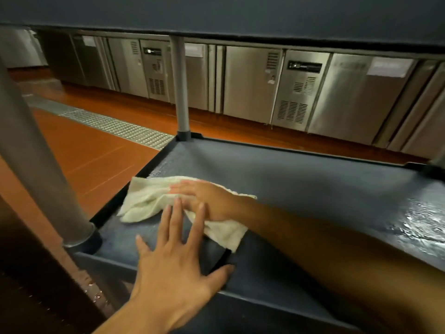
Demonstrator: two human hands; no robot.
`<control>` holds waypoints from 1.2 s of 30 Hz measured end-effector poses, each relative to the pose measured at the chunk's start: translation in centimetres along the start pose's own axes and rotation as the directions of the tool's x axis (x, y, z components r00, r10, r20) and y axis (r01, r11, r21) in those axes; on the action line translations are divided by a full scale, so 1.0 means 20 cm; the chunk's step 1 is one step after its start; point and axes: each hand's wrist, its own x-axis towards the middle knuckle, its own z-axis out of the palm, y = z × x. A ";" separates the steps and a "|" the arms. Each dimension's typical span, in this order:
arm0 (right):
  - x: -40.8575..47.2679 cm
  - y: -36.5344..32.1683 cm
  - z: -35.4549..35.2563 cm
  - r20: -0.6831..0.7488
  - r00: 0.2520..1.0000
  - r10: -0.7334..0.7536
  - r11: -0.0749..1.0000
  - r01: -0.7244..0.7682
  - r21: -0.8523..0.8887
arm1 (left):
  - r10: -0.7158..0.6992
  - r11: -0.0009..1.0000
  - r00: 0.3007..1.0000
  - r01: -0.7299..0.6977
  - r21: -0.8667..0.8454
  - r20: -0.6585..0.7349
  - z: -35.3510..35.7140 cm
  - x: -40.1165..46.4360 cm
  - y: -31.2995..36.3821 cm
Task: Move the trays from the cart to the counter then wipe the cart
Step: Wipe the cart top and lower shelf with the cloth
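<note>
The cart fills most of the view: a dark blue shelf with a raised rim, grey posts at its corners, and the underside of a higher shelf across the top of the frame. No trays show on this shelf, so the job looks to be in its wiping half. A wet sheen on the shelf's right side suggests that part has been wiped already, while the left corner is the patch in hand.

Behind the cart runs a row of steel fridges along an orange floor with a metal drain grate set into it.

The cloth, pale and crumpled, lies flat on the shelf near its left rim, close to the front left post.

The right hand reaches across from the right, palm down on the cloth with fingers straight and pressing it onto the shelf, probably so the whole pad of fabric drags over the plastic. The cloth sticks out past the fingertips to the left and trails under the wrist toward the near rim.

The left hand is spread wide, fingers apart, flat on the near rim and shelf just in front of the cloth, its fingertips almost meeting the right hand. It looks to be bracing the person's lean or steadying the cart; it holds nothing.
</note>
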 end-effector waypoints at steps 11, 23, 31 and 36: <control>-0.70 0.48 -0.37 -0.138 0.643 0.753 0.649 -0.760 -0.002 | -0.078 0.995 0.980 0.065 0.074 0.185 -0.03 -0.04 0.05; -0.92 0.43 -0.37 -0.128 0.657 0.743 0.653 -0.754 -0.074 | 0.099 0.995 0.979 -0.103 0.015 0.177 0.10 0.08 0.61; -1.47 0.52 -0.62 -0.291 0.461 0.838 0.472 -0.881 -0.037 | 0.019 0.991 0.965 -0.053 0.122 0.263 0.13 0.05 0.66; -2.20 0.65 -0.83 -0.404 0.185 0.896 0.243 -0.965 0.097 | 0.001 0.987 0.968 -0.041 0.156 0.249 0.14 0.05 0.66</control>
